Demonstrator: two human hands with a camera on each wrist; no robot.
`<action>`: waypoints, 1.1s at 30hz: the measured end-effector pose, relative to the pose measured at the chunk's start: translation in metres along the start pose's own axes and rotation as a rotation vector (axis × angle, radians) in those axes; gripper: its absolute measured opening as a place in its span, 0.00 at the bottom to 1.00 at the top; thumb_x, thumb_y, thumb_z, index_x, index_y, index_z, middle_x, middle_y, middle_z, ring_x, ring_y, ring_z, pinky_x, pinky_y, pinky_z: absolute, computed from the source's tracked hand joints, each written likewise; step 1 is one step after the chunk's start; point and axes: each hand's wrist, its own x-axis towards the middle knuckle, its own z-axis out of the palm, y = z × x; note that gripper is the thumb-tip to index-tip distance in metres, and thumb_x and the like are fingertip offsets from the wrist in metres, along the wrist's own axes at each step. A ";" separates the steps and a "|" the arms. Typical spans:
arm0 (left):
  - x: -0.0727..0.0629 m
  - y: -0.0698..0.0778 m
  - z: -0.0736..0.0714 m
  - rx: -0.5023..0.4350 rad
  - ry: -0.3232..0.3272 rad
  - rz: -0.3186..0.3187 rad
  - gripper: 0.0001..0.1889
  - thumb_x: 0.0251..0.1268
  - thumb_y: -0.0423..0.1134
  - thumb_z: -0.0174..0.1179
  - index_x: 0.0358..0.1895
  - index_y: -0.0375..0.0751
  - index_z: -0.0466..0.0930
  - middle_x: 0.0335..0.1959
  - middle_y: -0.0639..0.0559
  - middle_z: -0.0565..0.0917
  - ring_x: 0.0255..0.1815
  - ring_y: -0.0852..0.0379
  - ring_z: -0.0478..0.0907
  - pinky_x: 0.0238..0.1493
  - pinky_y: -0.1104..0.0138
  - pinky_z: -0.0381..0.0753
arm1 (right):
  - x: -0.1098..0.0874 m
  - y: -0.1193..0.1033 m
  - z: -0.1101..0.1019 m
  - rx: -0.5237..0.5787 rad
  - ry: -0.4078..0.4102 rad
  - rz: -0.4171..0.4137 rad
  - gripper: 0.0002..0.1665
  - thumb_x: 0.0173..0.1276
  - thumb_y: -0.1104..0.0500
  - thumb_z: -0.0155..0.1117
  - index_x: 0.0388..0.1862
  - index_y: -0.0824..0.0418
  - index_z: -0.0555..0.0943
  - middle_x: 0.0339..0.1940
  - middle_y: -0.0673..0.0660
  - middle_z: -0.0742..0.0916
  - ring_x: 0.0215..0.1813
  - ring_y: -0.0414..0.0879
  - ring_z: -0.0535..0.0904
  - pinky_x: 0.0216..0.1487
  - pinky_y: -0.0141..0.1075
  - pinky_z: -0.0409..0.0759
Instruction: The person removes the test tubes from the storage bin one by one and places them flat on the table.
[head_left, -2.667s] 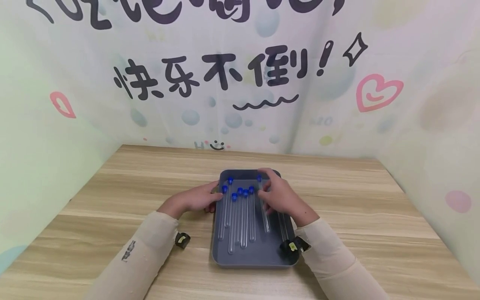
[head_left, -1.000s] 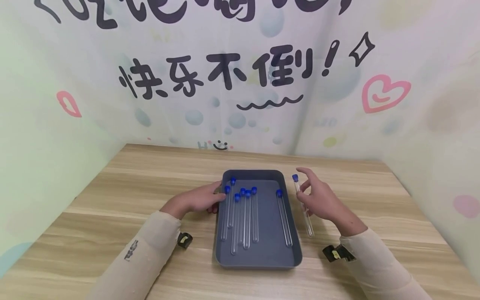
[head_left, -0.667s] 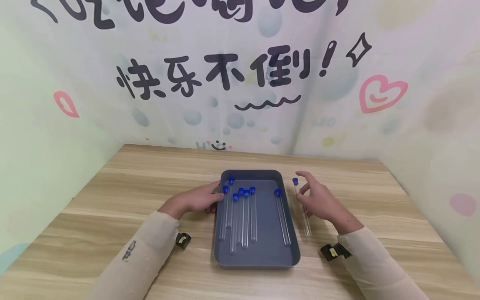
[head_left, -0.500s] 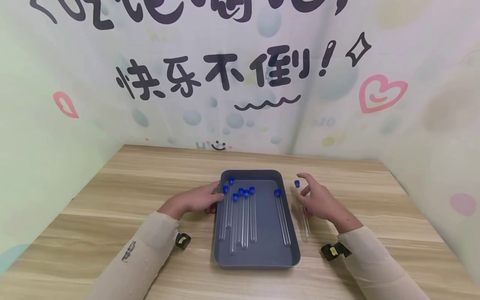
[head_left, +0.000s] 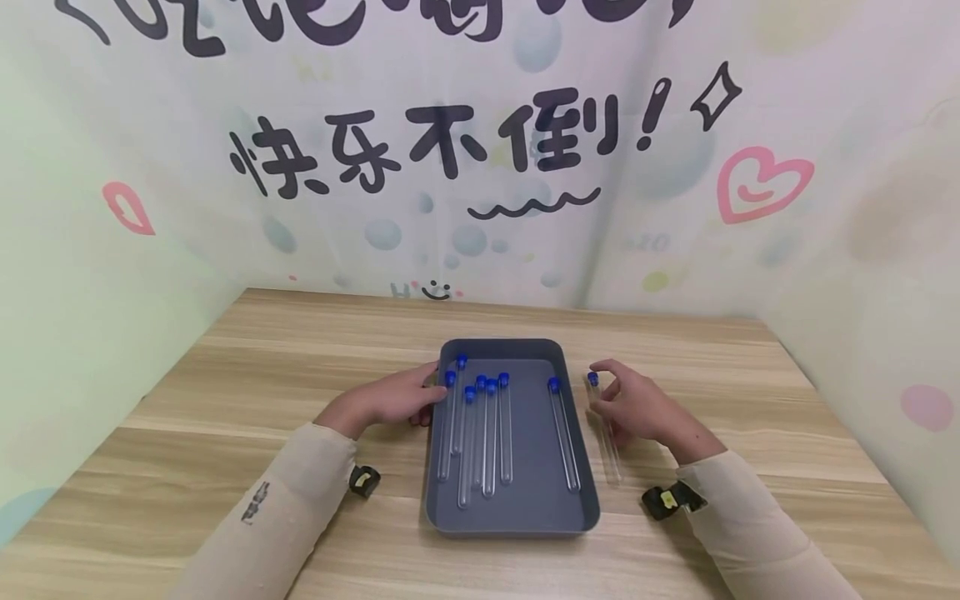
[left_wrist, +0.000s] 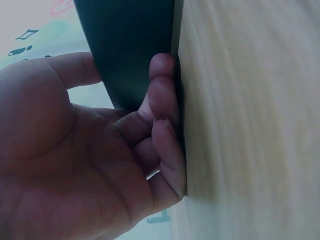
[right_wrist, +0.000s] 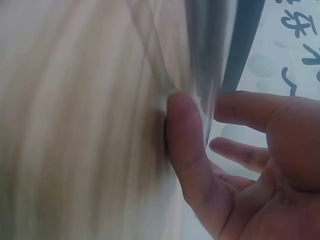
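Note:
My left hand holds the left wall of the grey tray, thumb over the rim. In the left wrist view the curled fingers lie outside the dark wall, against the tabletop. Just right of the tray, my right hand holds a clear test tube with a blue cap, low over the wood; whether it touches the table I cannot tell. In the right wrist view the glass tube runs between thumb and fingers. Several capped test tubes lie in the tray's left half.
One more capped tube lies along the tray's right wall. The wooden table extends on both sides, and a printed curtain hangs behind its far edge.
My right hand has taken a test tube out of the tray to its right side, then lowered it towards the table. Its index finger has come down near the cap. My left hand stays.

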 end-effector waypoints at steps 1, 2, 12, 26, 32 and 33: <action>0.000 0.000 0.000 0.000 -0.001 0.001 0.31 0.80 0.44 0.43 0.81 0.49 0.48 0.26 0.46 0.80 0.27 0.53 0.76 0.34 0.63 0.77 | 0.000 0.000 0.000 -0.004 -0.002 -0.001 0.39 0.70 0.65 0.61 0.76 0.64 0.58 0.39 0.63 0.86 0.19 0.46 0.82 0.23 0.42 0.84; 0.000 0.000 0.000 0.001 -0.002 0.001 0.31 0.80 0.44 0.43 0.81 0.49 0.48 0.26 0.46 0.80 0.27 0.53 0.76 0.34 0.63 0.77 | 0.000 0.000 0.000 -0.007 -0.004 0.001 0.39 0.70 0.65 0.61 0.76 0.65 0.58 0.38 0.63 0.86 0.18 0.46 0.82 0.23 0.42 0.84; -0.001 0.000 0.000 0.003 -0.001 -0.006 0.31 0.80 0.44 0.43 0.81 0.48 0.48 0.27 0.46 0.80 0.27 0.53 0.76 0.35 0.63 0.77 | -0.001 0.000 0.002 0.004 -0.021 -0.005 0.36 0.69 0.65 0.62 0.73 0.67 0.62 0.29 0.59 0.84 0.18 0.46 0.82 0.24 0.41 0.84; -0.001 -0.001 -0.001 -0.003 0.004 0.000 0.31 0.80 0.44 0.43 0.81 0.46 0.49 0.27 0.45 0.80 0.27 0.53 0.76 0.35 0.63 0.77 | 0.000 -0.004 0.000 -0.051 0.046 -0.035 0.35 0.69 0.64 0.62 0.73 0.66 0.63 0.33 0.62 0.85 0.18 0.46 0.82 0.23 0.40 0.83; 0.000 0.000 0.000 -0.004 0.001 -0.002 0.31 0.80 0.44 0.43 0.81 0.46 0.49 0.28 0.45 0.80 0.28 0.53 0.77 0.35 0.63 0.78 | -0.006 -0.012 -0.003 -0.070 0.121 -0.070 0.33 0.70 0.63 0.62 0.72 0.63 0.66 0.43 0.66 0.83 0.19 0.45 0.80 0.23 0.38 0.83; 0.000 0.000 0.000 -0.002 0.002 0.000 0.31 0.80 0.44 0.43 0.81 0.46 0.49 0.28 0.45 0.80 0.28 0.53 0.77 0.35 0.63 0.78 | -0.007 -0.015 -0.004 -0.066 0.130 -0.076 0.33 0.70 0.63 0.62 0.72 0.63 0.66 0.44 0.66 0.83 0.19 0.45 0.80 0.24 0.38 0.83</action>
